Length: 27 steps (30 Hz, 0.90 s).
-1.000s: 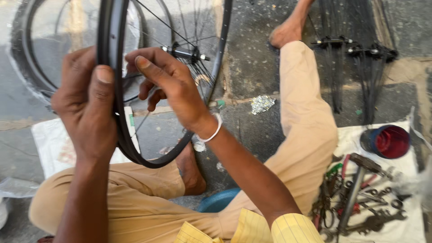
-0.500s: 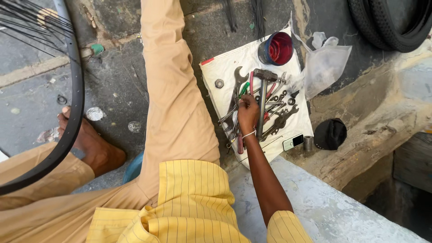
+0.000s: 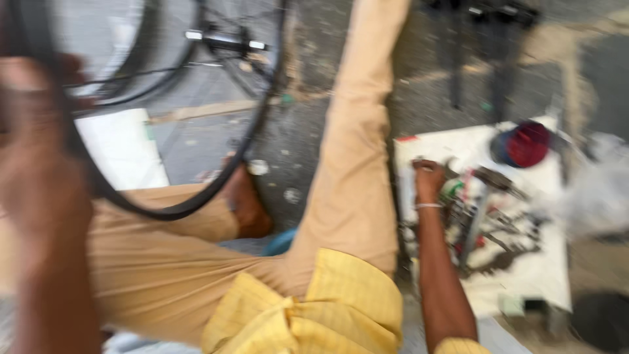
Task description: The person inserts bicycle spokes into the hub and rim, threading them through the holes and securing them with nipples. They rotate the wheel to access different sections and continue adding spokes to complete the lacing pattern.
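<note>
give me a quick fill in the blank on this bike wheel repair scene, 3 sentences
1. The left hand grips the black rim of a bicycle ____.
2. The right hand reaches into a pile of metal tools lying on a ____ sheet.
3. Beyond the tools sits a round tin coloured ____.

Missing words: wheel; white; red

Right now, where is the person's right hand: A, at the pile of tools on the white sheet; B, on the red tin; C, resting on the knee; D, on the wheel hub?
A: the right hand is closed at the near edge of the tools on the white sheet, apart from the red tin, while the blurred left hand is at the wheel.
</note>
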Available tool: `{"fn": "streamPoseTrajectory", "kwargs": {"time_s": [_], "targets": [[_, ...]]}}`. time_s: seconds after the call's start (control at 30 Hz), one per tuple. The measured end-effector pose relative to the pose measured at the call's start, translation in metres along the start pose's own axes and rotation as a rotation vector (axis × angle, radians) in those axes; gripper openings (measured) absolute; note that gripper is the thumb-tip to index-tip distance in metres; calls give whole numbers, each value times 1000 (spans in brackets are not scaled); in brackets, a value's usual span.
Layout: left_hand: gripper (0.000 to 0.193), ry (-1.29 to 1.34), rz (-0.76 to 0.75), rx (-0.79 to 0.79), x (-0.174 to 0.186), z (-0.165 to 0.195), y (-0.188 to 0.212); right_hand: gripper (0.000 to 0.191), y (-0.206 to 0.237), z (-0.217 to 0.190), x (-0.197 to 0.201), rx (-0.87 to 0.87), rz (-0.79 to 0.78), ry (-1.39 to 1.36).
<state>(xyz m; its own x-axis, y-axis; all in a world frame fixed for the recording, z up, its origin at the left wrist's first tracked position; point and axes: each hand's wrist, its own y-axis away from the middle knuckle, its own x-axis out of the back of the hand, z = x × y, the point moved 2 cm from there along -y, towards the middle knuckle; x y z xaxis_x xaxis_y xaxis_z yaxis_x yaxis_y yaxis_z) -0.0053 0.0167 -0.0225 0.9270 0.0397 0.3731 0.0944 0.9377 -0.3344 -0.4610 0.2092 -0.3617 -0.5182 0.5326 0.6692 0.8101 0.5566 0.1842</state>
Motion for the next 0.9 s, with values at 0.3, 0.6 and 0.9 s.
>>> {"fn": "streamPoseTrajectory", "kwargs": {"time_s": [0.3, 0.6, 0.9], "targets": [[35, 110, -27, -83, 6, -2, 1, 52, 167, -306, -59, 773, -585, -936], [38, 191, 16, -60, 7, -4, 1, 38, 203, -414, -65, 877, -724, -974], [35, 248, 154, 80, 19, -14, 8, 29, 188, -414, -92, 763, -1196, -1125]]}}
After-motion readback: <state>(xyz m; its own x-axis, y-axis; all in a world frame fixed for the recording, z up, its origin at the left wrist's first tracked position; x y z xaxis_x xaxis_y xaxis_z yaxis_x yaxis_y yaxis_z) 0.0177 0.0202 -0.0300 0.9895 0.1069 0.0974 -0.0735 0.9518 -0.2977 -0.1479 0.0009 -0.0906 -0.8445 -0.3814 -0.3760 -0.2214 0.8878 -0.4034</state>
